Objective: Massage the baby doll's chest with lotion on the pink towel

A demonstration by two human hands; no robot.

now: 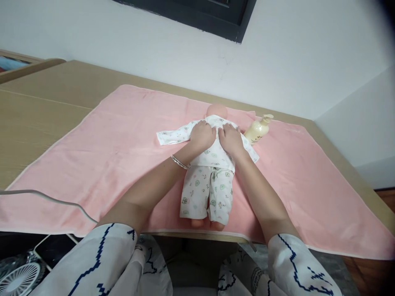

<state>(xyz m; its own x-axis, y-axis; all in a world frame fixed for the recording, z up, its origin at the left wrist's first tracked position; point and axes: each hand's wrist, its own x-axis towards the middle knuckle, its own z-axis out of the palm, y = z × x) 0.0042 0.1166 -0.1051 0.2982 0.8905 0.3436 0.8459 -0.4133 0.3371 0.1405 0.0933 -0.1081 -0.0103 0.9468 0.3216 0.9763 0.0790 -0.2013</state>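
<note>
A baby doll (216, 158) in a white printed top and matching trousers (195, 191) lies stretched out on a pink blanket (123, 164), its feet toward me. Its bare round head (217, 110) shows no face from here. My left hand (202, 135), with a silver bracelet at the wrist, rests on the left side of the doll's upper body, fingers slightly bent over the cloth. On the other side lies my right hand (230, 139), palm down, fingers a little apart. Both thumbs point toward the middle. Neither hand lifts the doll.
A cream pump bottle (258, 129) leans at a tilt beside the doll's right-hand sleeve. The blanket covers much of a wooden table (40, 119) against a white wall. A grey cable (46, 196) crosses at the left. Below the table edge sits a small white fan (20, 279).
</note>
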